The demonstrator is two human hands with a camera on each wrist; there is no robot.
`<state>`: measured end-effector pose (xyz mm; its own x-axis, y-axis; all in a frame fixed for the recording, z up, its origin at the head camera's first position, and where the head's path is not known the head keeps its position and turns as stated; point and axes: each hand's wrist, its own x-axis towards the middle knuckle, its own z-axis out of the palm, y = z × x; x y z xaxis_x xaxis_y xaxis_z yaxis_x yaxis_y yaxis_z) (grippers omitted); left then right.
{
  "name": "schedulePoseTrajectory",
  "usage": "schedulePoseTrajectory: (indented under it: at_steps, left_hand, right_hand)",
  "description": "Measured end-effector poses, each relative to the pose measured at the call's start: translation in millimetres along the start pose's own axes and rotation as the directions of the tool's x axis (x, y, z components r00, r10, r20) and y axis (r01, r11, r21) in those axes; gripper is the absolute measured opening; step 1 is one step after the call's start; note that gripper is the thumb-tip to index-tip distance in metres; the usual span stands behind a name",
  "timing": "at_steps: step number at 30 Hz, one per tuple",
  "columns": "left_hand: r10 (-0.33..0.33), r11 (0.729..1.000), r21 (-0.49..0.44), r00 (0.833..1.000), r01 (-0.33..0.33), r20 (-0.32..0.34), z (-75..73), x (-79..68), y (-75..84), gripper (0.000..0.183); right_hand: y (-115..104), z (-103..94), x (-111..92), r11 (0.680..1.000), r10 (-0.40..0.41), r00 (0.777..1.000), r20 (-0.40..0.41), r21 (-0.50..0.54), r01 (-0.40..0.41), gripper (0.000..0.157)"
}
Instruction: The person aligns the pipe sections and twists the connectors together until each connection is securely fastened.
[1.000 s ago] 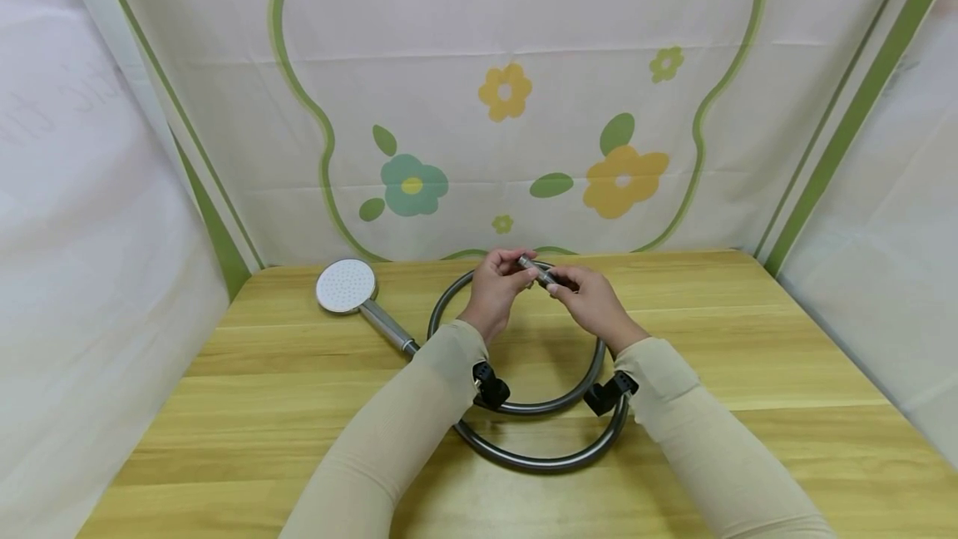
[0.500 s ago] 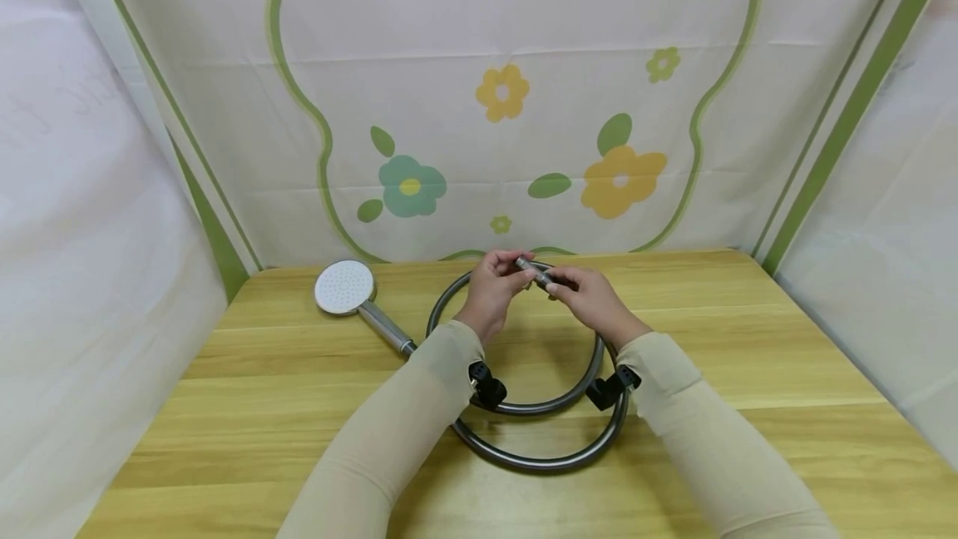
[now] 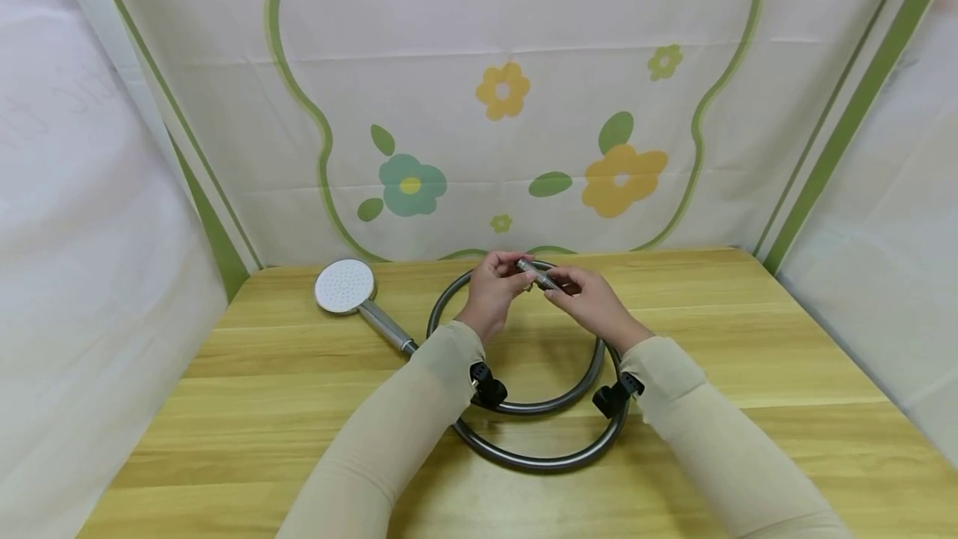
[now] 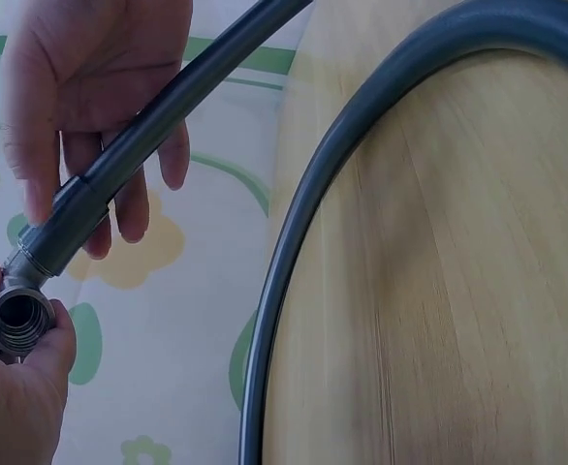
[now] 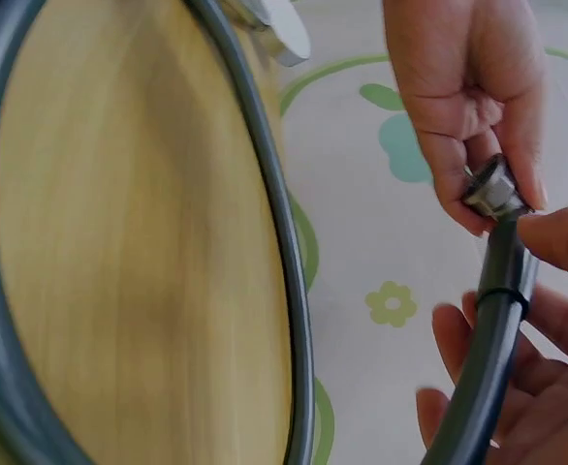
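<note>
My left hand (image 3: 490,294) pinches a small metal fitting (image 5: 495,189) between thumb and fingers. In the left wrist view, the fitting's threaded round opening (image 4: 20,341) faces the camera. My right hand (image 3: 595,306) holds the end of a dark grey shower hose (image 5: 502,329) against the fitting. Its thumb lies on the hose's end sleeve (image 4: 71,228), and the other fingers spread loosely behind the hose. Both hands are raised above the table's back edge. A white-faced hand shower (image 3: 344,286) with a grey handle (image 3: 385,327) lies to the left, joined to the hose.
The hose lies in wide loops (image 3: 546,464) on the wooden table (image 3: 748,373), under both forearms. A flowered cloth backdrop (image 3: 419,90) stands right behind the table, with white cloth walls (image 3: 75,231) on both sides. Each wrist bears a black camera (image 3: 490,389).
My right hand has shifted slightly right and turned a little about the hose end. The left hand keeps its hold on the fitting. The hand shower has not moved.
</note>
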<state>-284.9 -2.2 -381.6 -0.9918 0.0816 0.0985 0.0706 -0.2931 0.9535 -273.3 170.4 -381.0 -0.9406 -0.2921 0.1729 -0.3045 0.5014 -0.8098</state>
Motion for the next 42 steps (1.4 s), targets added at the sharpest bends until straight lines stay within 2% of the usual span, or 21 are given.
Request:
schedulePoseTrajectory:
  at_steps: [7, 16, 25, 34, 42]
  left_hand:
    - [0.0, 1.0, -0.004, 1.0, 0.0, -0.002, 0.7, 0.9, 0.9, 0.033]
    - [0.001, 1.0, -0.009, 1.0, -0.001, -0.012, 3.5, 0.7, 2.8, 0.03]
    - [-0.014, 1.0, -0.018, 0.999, 0.014, -0.032, 4.0, 0.0, 2.3, 0.032]
    - [-0.021, 1.0, -0.024, 1.0, 0.02, -0.021, 2.7, -0.7, 0.9, 0.037]
    - [-0.02, 0.999, -0.032, 0.999, 0.019, -0.026, 2.5, -1.1, 3.6, 0.031]
  right_hand:
    - [3.4, 3.9, -6.3, 0.996, -0.018, 0.997, -0.076, -0.093, 0.011, 0.041]
    - [8.4, 10.2, -6.3, 0.988, -0.064, 0.988, -0.141, -0.146, 0.043, 0.033]
    - [5.9, 13.6, -8.9, 0.99, -0.076, 0.983, -0.169, -0.128, 0.054, 0.03]
    - [4.0, 12.7, -11.9, 0.991, -0.08, 0.98, -0.182, -0.119, 0.059, 0.027]
    - [1.7, 13.1, -10.5, 0.992, -0.079, 0.975, -0.208, -0.108, 0.057, 0.026]
